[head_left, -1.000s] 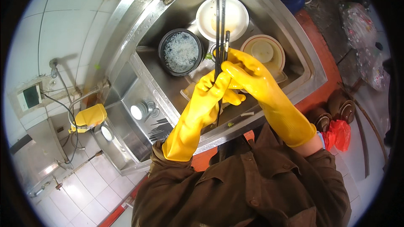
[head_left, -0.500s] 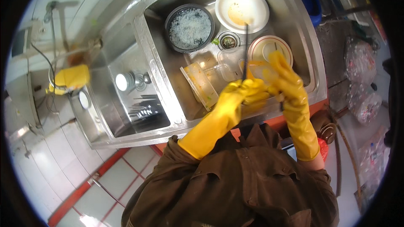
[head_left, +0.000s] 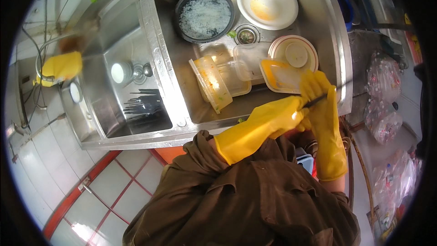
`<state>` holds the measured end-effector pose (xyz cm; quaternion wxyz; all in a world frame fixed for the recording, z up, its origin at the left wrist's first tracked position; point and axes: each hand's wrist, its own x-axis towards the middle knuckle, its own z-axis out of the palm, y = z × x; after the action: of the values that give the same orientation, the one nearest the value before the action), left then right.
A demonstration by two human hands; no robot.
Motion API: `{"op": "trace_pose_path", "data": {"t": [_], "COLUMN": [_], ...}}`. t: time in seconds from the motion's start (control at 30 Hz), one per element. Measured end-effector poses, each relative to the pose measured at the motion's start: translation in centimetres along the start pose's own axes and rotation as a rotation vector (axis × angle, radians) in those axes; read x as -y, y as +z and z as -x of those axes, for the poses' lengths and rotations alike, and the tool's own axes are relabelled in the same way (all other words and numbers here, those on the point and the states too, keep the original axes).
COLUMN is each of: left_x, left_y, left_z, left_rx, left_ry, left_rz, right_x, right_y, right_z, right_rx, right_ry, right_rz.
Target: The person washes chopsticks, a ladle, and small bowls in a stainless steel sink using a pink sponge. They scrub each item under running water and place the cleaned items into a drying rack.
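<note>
While both yellow-gloved hands are kept over the sink's front right corner, dark chopsticks are gripped by the left hand, fingers clenched round them, and the right hand is closed on them too. Messy plastic containers are piled just beside.

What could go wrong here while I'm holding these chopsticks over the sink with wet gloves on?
The dark chopsticks sit between your left hand and right hand in slick rubber gloves, so they might slip into the crowded sink. If they drop, they could knock the tilted plastic container or land on the dirty plate. The hands are near the sink's front edge, so water may drip on your sleeve.
</note>
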<state>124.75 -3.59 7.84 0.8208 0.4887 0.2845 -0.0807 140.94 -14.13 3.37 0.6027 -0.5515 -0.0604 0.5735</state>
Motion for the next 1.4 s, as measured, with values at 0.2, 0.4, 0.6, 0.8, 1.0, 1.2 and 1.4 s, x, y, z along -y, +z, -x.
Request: {"op": "trace_pose_path", "data": {"t": [0.2,0.4,0.6,0.8,1.0,1.2,1.4], "left_x": [0.7,10.8,16.8,11.7,18.4,23.8,20.0], "left_y": [-4.6,-17.0,-19.0,-14.4,-9.9,-9.2,-11.3], "left_z": [-1.0,-6.6,-12.2,-7.5,-10.1,-15.3,-14.8], "left_rx": [-0.396,-0.965,-0.967,-0.682,-0.468,-0.256,0.235], "left_ry": [-0.048,-0.534,-0.273,0.044,-0.228,-0.307,-0.351], "left_rz": [-0.148,-0.544,-0.170,0.582,-0.762,-1.077,-1.322], "right_x": [2.3,2.4,0.3,1.1,0.9,0.9,1.0], "right_y": [-2.3,-5.9,-7.6,-6.4,-5.3,-5.7,-5.3], "right_z": [0.1,-0.1,-0.2,-0.5,-0.7,-0.3,-0.2], "right_rx": [-0.086,-0.701,-0.554,-0.457,-0.461,-0.430,-0.416], "right_ry": [-0.011,0.068,-0.031,0.045,-0.030,0.018,-0.012], "right_rz": [-0.414,-0.178,-0.078,-0.026,-0.031,-0.022,-0.053]}}
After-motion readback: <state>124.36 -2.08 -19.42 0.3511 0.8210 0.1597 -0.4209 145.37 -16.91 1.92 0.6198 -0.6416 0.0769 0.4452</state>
